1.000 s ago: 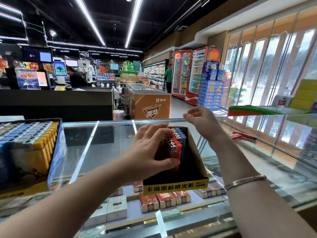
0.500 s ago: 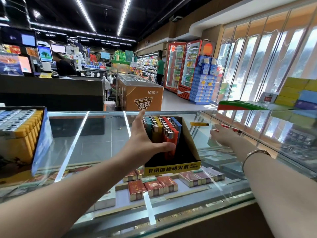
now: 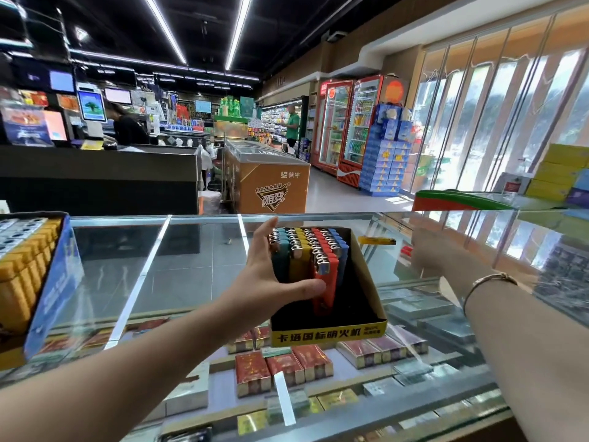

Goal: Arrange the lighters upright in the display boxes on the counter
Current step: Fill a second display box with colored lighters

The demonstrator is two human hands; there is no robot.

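Display box (image 3: 366, 279), upright lighters (image 3: 307, 256) inside, left hand (image 3: 271, 282) steadying them

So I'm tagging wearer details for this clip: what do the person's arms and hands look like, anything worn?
Both forearms are bare, with no sleeves in view. The left hand carries no rings, watch or glove that can be seen. The right hand is also ungloved; on its wrist sits a thin metal bangle, pale gold in tone, with a small knot or clasp on top.

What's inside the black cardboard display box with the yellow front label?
Inside the black cardboard display box, rows of upright lighters in teal, yellow, red and blue fill the back; the front is bare. The left hand covers the leftmost lighters' lower parts.
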